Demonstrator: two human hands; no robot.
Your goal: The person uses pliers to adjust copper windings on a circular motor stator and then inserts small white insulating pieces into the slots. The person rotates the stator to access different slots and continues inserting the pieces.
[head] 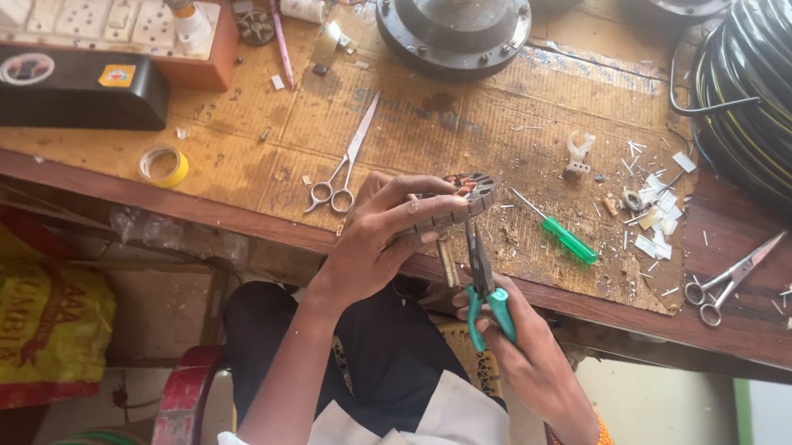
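Note:
My left hand [380, 237] grips a round slotted metal stator core [465, 199] with copper windings, holding it just over the near edge of the workbench. My right hand [515, 335] holds green-handled pliers [484, 286] below it. The plier jaws point up and their tip reaches the underside of the core. Both hands are close together in front of my lap.
On the cardboard-covered bench [463, 125] lie scissors [344, 166], a green screwdriver [559, 234], a second pair of scissors [730, 278], a yellow tape roll [162, 164] and white scraps [655, 209]. Dark round motor housings [451, 14], a black cable coil [772, 85] and a switchboard [94, 21] stand behind.

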